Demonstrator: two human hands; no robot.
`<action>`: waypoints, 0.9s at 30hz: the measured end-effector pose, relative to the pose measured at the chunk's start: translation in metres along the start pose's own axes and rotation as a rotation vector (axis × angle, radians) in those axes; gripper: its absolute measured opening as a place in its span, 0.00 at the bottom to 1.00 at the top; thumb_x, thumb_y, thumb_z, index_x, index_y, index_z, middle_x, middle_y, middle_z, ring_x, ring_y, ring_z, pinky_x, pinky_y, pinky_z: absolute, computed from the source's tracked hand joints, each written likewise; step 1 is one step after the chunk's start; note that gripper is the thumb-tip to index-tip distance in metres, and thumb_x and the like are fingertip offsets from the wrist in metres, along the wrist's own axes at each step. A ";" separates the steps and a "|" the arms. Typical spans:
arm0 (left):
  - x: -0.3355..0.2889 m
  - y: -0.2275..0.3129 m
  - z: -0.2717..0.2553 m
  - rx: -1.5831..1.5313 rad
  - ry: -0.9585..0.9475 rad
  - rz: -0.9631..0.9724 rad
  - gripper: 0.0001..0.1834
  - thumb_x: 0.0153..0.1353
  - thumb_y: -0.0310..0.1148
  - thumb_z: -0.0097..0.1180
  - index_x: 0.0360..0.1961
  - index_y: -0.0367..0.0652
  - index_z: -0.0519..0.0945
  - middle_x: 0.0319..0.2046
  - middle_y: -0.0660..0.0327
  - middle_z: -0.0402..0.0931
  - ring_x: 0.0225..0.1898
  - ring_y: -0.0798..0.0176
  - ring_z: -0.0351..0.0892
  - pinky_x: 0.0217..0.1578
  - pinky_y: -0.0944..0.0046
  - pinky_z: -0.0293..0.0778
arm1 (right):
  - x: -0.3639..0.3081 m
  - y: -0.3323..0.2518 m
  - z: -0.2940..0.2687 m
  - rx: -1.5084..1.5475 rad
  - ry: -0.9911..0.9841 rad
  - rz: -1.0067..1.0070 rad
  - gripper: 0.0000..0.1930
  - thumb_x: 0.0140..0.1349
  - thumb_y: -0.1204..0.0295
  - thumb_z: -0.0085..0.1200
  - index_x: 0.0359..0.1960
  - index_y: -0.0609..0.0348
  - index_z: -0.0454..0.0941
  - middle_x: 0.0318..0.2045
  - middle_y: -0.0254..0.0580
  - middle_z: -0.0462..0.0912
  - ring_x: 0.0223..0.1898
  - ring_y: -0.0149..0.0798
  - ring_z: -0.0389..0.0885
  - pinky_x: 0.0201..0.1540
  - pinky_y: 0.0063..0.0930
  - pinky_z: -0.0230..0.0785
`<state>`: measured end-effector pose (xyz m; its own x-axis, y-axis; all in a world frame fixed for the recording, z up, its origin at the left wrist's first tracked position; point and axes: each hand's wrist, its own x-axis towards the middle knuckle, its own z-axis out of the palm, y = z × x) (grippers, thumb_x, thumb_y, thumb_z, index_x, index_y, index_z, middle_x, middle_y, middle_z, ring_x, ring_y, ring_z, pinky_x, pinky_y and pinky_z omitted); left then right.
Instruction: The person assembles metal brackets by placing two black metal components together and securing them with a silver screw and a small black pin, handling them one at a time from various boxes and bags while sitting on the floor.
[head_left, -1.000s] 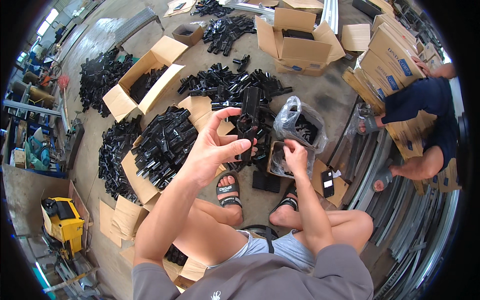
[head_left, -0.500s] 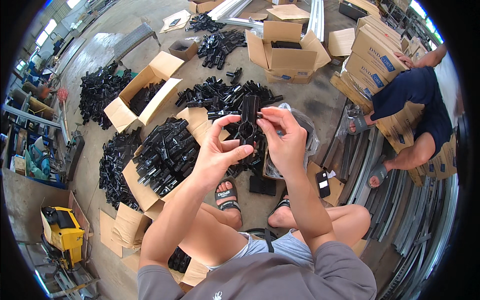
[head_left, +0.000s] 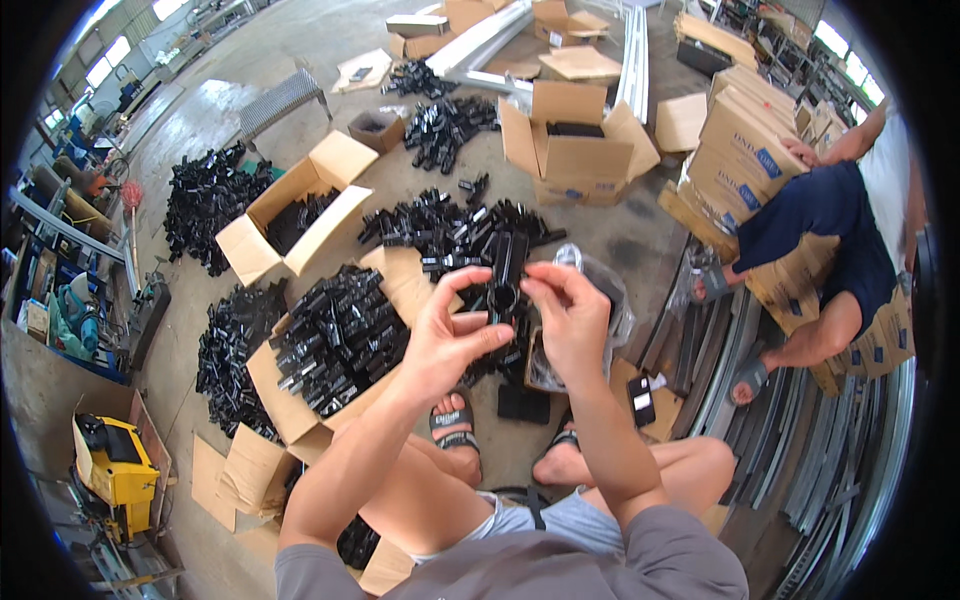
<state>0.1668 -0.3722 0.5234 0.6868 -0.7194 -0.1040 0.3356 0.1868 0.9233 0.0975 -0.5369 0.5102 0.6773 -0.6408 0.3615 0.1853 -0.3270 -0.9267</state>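
In front of my chest, a black, long-bodied fitting (head_left: 510,258) with a rounded, clamp-like lower end is held up, roughly upright. The fingers and thumb of my left hand (head_left: 440,338) grip it from the left. My right hand (head_left: 572,325) is closed in a pinch at its right side; whatever lies between those fingertips is too small to make out. Beyond the hands lies a loose heap of similar black fittings (head_left: 425,222). To the left, an open carton (head_left: 262,372) is piled with more of them.
Another open carton (head_left: 250,250) and a black heap (head_left: 200,205) lie farther left. A tall carton (head_left: 570,185) stands ahead. On the right, a person (head_left: 820,200) sits by stacked boxes (head_left: 735,150), near long metal profiles (head_left: 790,450). A phone (head_left: 641,400) rests on cardboard by my right knee.
The whole view has shifted, so the surroundings sit lower in the picture. Both hands keep their hold at the black fitting, with only slight movement of the fingers.
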 end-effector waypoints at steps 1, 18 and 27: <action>0.001 -0.001 -0.002 0.036 -0.004 -0.016 0.37 0.63 0.17 0.67 0.70 0.46 0.65 0.40 0.60 0.85 0.39 0.73 0.83 0.40 0.72 0.80 | 0.000 0.000 -0.001 -0.016 0.006 -0.014 0.07 0.62 0.79 0.66 0.41 0.66 0.87 0.35 0.43 0.91 0.33 0.30 0.87 0.40 0.24 0.78; 0.000 0.005 -0.001 -0.057 -0.035 -0.149 0.38 0.63 0.28 0.71 0.71 0.53 0.65 0.46 0.56 0.88 0.47 0.63 0.89 0.43 0.65 0.85 | 0.008 0.001 -0.002 -0.236 0.066 -0.535 0.08 0.60 0.87 0.64 0.39 0.65 0.84 0.37 0.46 0.89 0.39 0.44 0.88 0.45 0.33 0.80; 0.001 0.008 0.003 0.019 -0.023 -0.107 0.37 0.64 0.24 0.70 0.71 0.53 0.66 0.44 0.60 0.88 0.43 0.72 0.86 0.40 0.73 0.80 | 0.005 0.000 -0.005 -0.235 0.027 -0.312 0.05 0.64 0.77 0.66 0.39 0.64 0.83 0.33 0.47 0.85 0.34 0.46 0.85 0.38 0.35 0.76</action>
<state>0.1680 -0.3736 0.5318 0.6326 -0.7499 -0.1937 0.3936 0.0959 0.9143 0.0973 -0.5440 0.5126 0.5951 -0.5024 0.6273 0.2088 -0.6571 -0.7243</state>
